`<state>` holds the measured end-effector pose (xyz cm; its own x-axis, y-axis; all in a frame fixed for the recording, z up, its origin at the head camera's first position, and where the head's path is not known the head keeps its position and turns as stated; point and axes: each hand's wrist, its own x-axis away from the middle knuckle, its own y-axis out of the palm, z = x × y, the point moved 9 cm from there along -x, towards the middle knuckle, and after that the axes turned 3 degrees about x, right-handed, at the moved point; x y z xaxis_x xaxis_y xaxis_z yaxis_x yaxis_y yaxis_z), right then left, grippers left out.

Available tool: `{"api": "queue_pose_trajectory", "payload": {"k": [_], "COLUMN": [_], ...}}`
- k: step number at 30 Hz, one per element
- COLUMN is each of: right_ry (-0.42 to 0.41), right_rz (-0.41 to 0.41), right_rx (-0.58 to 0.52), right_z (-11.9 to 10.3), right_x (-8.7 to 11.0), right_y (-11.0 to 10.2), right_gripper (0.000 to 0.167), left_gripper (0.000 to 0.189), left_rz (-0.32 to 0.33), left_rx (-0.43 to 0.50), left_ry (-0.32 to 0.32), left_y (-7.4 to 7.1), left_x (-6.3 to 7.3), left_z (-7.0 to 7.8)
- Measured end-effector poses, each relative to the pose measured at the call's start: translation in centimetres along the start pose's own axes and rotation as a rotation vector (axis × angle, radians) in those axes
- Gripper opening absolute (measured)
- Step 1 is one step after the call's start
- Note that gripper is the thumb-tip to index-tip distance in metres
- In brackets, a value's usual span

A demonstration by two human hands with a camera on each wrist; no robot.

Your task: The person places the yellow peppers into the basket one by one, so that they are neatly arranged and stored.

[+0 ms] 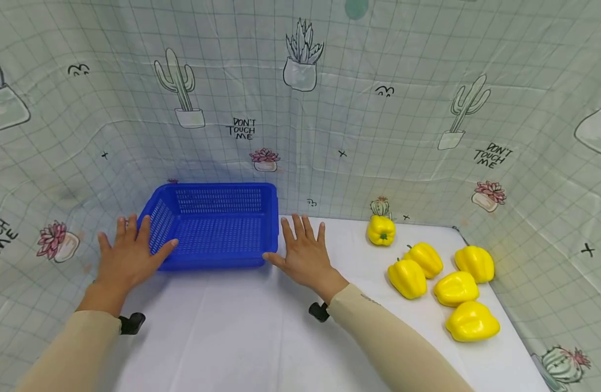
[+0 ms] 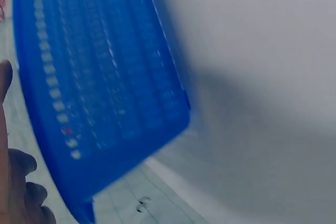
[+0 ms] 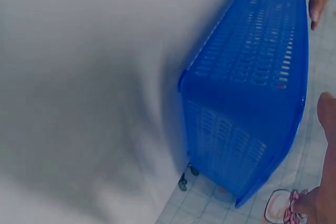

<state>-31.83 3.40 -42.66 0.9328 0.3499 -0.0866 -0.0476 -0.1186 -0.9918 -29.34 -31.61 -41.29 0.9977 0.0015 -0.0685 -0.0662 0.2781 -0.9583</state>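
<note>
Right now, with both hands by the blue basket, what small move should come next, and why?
I'd probably have the right hand reach for the yellow peppers. It looks free, its fingers spread, and it is nearer to them than the left hand. The basket looks empty, and the peppers all lie outside it, to the right.
</note>
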Motion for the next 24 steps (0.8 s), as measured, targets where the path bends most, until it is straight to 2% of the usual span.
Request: {"api": "queue_pose_trajectory", "payload": {"k": [6,10,18,24], "right_ry": [-0.025,-0.030,-0.014,-0.018], "right_rz": [-0.024,-0.080,-0.156,-0.147], "right_rx": [-0.054,-0.081,-0.138,-0.155], "right_z": [-2.2,-3.1,-3.0,-2.3], "right_x": [-2.0,-2.6,-2.6,-1.8], "right_y": [0.4,1.3,2.4,2.5], "right_gripper": [0.098,0.099,0.101,0.103], "left_gripper": [0.114,0.118,0.120,0.117], "left_rz": [-0.135,-0.190,-0.204,-0.170], "left_rx": [0.031,0.054,0.066,0.054], "left_ry": [-0.004,-0.006,-0.004,0.023], "left_y": [1.0,1.6,2.1,2.2], "left_x": [-1.0,-1.3,-1.2,-0.7], "left_z": [-1.4,-1.7,-1.2,-0.1]}}
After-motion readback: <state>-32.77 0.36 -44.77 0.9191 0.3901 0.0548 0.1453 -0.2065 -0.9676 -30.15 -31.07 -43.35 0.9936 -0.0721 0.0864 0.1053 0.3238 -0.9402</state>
